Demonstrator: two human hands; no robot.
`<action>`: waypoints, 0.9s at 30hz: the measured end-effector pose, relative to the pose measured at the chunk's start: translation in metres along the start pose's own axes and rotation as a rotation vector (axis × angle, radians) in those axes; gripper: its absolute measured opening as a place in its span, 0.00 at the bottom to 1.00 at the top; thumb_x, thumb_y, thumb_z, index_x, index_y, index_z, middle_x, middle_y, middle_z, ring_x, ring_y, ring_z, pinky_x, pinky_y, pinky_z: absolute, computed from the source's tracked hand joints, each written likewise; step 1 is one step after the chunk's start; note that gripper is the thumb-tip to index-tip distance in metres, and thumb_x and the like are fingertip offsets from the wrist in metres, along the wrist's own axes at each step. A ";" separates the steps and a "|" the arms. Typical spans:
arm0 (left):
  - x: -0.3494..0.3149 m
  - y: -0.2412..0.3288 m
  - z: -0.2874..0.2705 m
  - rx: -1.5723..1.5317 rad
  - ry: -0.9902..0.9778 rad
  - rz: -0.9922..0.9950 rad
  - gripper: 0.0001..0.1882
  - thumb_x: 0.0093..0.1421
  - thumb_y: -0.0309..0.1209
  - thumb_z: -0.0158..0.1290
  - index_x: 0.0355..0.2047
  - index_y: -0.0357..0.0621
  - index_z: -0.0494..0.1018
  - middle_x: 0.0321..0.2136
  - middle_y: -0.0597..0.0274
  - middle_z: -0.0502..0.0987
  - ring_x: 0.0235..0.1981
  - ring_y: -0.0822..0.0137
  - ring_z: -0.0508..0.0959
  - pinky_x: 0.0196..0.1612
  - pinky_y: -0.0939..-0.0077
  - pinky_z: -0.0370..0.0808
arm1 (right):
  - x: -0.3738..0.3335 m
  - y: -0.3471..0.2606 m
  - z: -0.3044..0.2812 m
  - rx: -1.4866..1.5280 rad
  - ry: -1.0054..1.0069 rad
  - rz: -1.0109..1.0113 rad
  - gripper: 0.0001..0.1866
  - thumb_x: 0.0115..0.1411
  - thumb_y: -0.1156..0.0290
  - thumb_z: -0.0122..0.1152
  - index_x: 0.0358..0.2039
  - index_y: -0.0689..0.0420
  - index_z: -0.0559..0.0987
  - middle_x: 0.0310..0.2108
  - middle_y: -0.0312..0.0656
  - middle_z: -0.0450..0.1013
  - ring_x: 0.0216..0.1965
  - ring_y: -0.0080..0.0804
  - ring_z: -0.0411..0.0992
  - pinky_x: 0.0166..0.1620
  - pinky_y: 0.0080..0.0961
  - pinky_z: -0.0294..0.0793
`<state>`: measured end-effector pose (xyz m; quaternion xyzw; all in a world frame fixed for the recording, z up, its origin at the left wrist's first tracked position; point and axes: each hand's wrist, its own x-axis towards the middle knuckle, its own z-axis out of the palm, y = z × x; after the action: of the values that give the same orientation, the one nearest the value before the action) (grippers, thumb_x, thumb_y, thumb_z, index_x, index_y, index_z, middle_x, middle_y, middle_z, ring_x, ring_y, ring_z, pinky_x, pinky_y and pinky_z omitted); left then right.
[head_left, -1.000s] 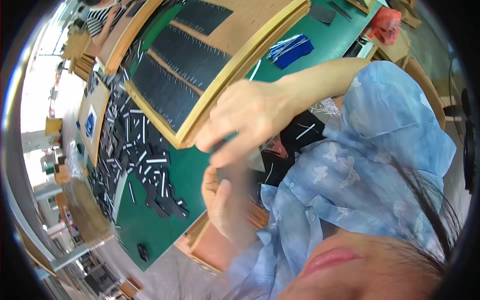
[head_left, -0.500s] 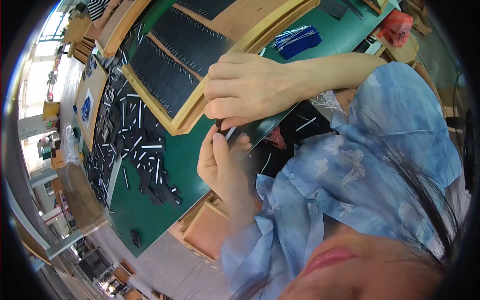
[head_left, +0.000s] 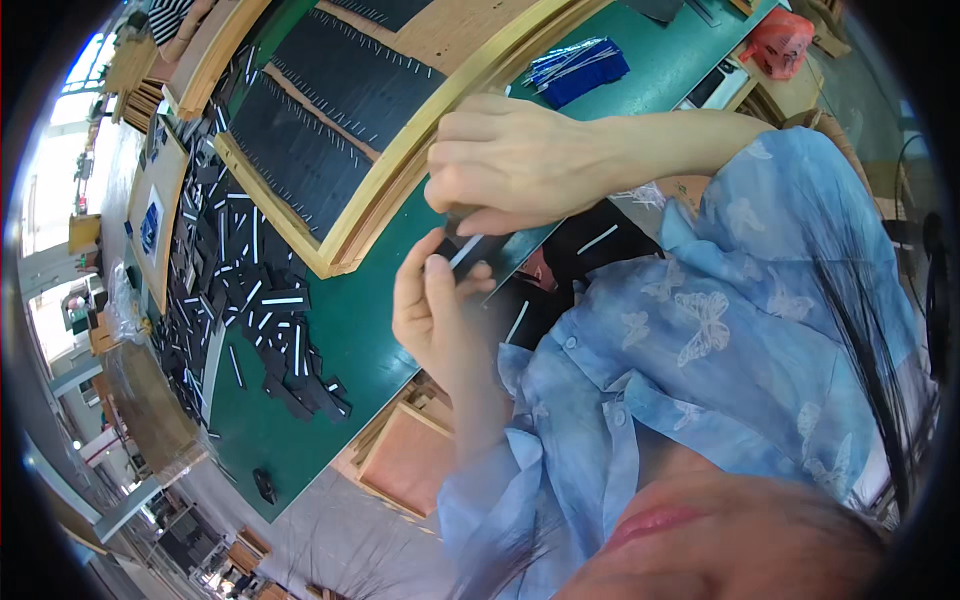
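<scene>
A small black strip with a white stripe along it (head_left: 466,250) is held between my hands above the green table edge. My left hand (head_left: 432,318) pinches its near end between thumb and index finger, the other fingers curled. My right hand (head_left: 510,165) has its fingers folded over the far end, with the back of the hand hiding most of its fingertips. Just beyond my hands is a yellow wooden frame (head_left: 338,252). Black panels (head_left: 345,75) with rows of small pins or staples lie inside it.
A heap of black strips with white stripes (head_left: 265,300) covers the left of the green table (head_left: 345,350). A blue bundle with white sticks (head_left: 580,72) and a red plastic bag (head_left: 780,45) are at the upper right. Wooden frames (head_left: 405,455) lean below the table edge.
My hands have drawn slightly apart, and more of the black strip shows between them. The table and frame have shifted a little left in view.
</scene>
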<state>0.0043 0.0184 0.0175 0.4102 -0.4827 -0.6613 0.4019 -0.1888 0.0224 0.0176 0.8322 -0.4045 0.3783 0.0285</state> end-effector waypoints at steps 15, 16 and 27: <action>0.009 -0.011 -0.059 0.010 0.243 0.237 0.17 0.65 0.33 0.44 0.46 0.28 0.67 0.33 0.47 0.75 0.27 0.66 0.77 0.29 0.80 0.75 | -0.058 0.021 -0.002 0.233 -0.304 0.265 0.11 0.45 0.69 0.66 0.32 0.51 0.77 0.33 0.35 0.69 0.34 0.34 0.71 0.32 0.31 0.71; 0.007 -0.012 -0.058 0.011 0.242 0.235 0.17 0.65 0.33 0.44 0.46 0.28 0.67 0.33 0.47 0.75 0.27 0.66 0.77 0.29 0.80 0.75 | -0.058 0.027 -0.005 0.246 -0.263 0.368 0.12 0.44 0.68 0.67 0.32 0.51 0.78 0.35 0.35 0.69 0.36 0.36 0.72 0.34 0.31 0.72; 0.005 -0.021 -0.059 0.014 0.271 0.202 0.24 0.67 0.41 0.38 0.47 0.27 0.66 0.35 0.45 0.75 0.29 0.62 0.77 0.31 0.77 0.77 | -0.058 0.027 -0.013 0.021 -0.201 0.294 0.16 0.42 0.70 0.69 0.35 0.50 0.78 0.37 0.34 0.66 0.32 0.33 0.72 0.32 0.28 0.71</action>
<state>0.0549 0.0000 -0.0156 0.4476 -0.4675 -0.5528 0.5250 -0.2376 0.0463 -0.0181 0.7978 -0.5189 0.2975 -0.0763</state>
